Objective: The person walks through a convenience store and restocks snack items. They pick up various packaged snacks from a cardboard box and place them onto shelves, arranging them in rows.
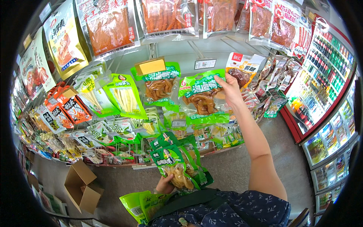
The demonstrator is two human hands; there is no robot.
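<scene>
My right hand (232,88) pinches the upper right corner of a green snack pouch (202,102) with a clear window over brown pieces of food. That pouch is upright in front of the display rack, beside a similar green pouch (160,88) under a yellow tag. Low down by my body, my left hand (165,184) grips a bunch of green snack pouches (177,170) with pale brown contents. More bright green pouches (139,204) rest against my left side, and what supports them is hidden. Behind the right hand hangs a white and orange pouch (241,71).
Bamboo-shoot pouches (127,96) hang on hooks to the left. Larger snack packs (170,18) line the row above. An open cardboard box (83,187) stands on the floor at lower left. A red-framed drinks fridge (320,73) is at right.
</scene>
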